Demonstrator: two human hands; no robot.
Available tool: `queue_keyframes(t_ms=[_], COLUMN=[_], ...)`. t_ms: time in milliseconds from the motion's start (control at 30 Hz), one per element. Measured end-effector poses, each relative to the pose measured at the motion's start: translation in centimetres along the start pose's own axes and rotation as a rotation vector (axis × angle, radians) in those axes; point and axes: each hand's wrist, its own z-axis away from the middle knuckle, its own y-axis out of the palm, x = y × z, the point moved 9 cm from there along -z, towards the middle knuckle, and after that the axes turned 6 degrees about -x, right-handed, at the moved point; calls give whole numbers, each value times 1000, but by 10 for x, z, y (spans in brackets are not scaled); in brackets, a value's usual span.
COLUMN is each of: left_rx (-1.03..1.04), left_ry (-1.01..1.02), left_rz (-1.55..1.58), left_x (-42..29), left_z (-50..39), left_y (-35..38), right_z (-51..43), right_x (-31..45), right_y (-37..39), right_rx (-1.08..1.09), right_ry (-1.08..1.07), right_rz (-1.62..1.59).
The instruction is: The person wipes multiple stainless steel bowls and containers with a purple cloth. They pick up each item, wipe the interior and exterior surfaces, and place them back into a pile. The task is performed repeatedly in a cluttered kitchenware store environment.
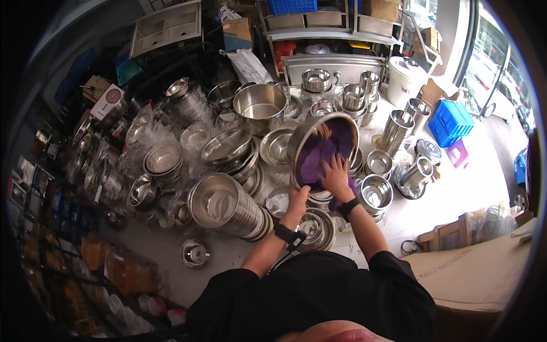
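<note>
A large stainless steel basin is held tilted before me, its mouth facing my body. My left hand grips its lower rim, thumb over the edge. Inside the basin, the spread fingers of my right hand hold a purple cloth against the metal. Part of the cloth hangs out below my right wrist. A tall stack of nested steel pots leans to the left of my left hand. Under my forearms lie round steel basins. To the right of my right hand stands a shiny steel bowl.
Steel bowls, pots and plastic wrap crowd the floor. Beyond the basin stands a wide steel pot. A white lidded bucket and a blue crate are at right. Large cardboard lies near my right side. Metal shelving stands behind.
</note>
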Motion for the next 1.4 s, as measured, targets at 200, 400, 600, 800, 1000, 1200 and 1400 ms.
queue_keyframes(t_ms=[200,400,600,800,1000,1200,1400], left_rx=[-74,-51,-125,0,115,95,78], left_ry=[-15,-33,236,326,300,272,248], left_rz=[12,58,-45,-227,-174,-33,-137], left_x=[-8,-24,-39,-45,-48,-40,-39], left_z=[8,15,5,28,34,32,29], left_y=[-17,-12,-21,20,26,33,22], right_z=[33,24,40,40,17,38,57], right_x=[40,43,2,11,-58,-53,-19], right_y=[34,-46,-31,22,-40,0,35], right_rx=[261,-62,268,61,-412,-225,-142], right_ry=[-22,46,559,675,464,701,675], right_rz=[-460,-239,-462,-1021,-277,-495,-917])
